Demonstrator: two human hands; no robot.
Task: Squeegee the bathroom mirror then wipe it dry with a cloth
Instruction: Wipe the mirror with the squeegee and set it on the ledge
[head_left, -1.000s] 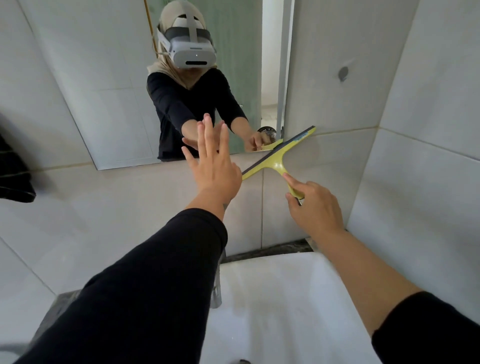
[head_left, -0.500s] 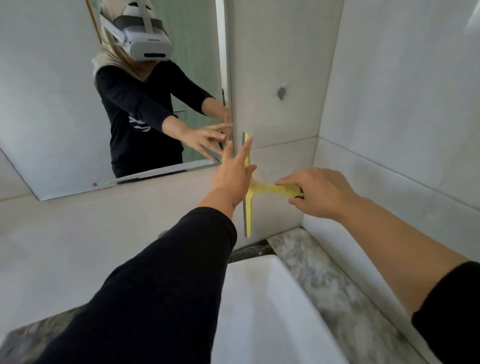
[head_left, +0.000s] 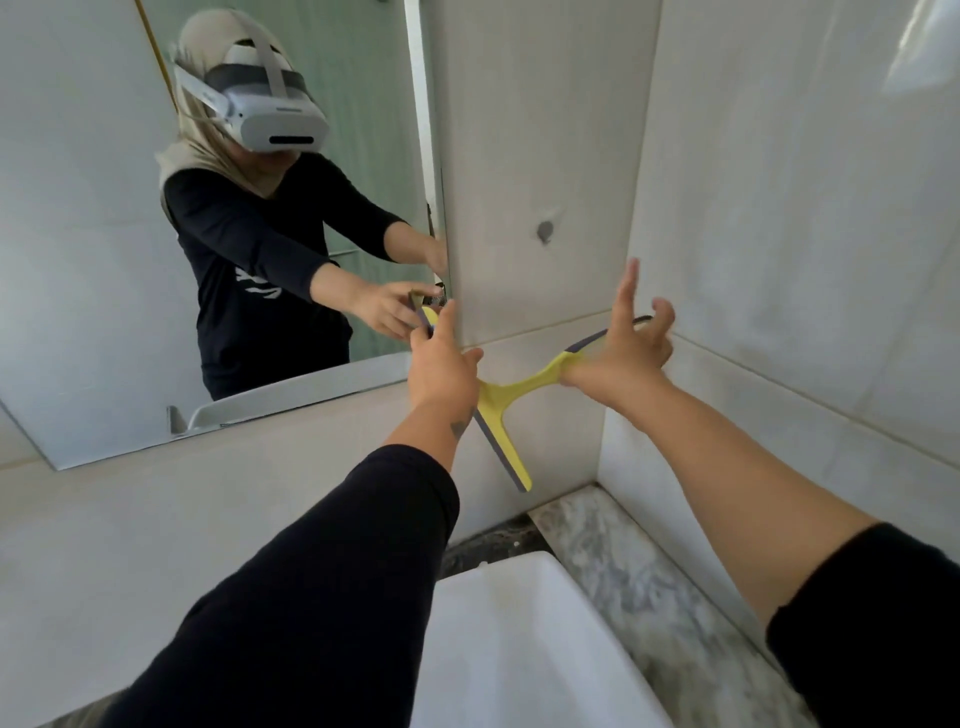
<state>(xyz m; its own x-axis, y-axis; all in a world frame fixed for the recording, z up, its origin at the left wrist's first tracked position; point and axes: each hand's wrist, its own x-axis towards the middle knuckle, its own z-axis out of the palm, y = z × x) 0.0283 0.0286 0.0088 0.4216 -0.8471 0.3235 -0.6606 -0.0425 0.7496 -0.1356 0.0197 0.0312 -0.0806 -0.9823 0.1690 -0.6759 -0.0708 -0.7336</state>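
Note:
The yellow squeegee (head_left: 501, 415) with a grey rubber blade hangs in front of the tiled wall, just right of the mirror's (head_left: 78, 260) lower right corner. Its blade slants from upper left to lower right. My left hand (head_left: 441, 369) covers the upper half of the blade and grips it; the mirror shows the fingers wrapped round the blade's top. The handle runs right, under my right hand (head_left: 623, 348), whose fingers are spread apart and lifted off it. I see no cloth.
A white sink (head_left: 519, 634) lies below my arms, with a grey marble counter (head_left: 634, 571) to its right. Tiled walls meet in a corner on the right. A small dark hole (head_left: 545, 231) marks the wall tile.
My right hand has loosened from a closed grip on the handle to spread fingers. My left hand has closed on the blade, which has tilted from upright to a slant.

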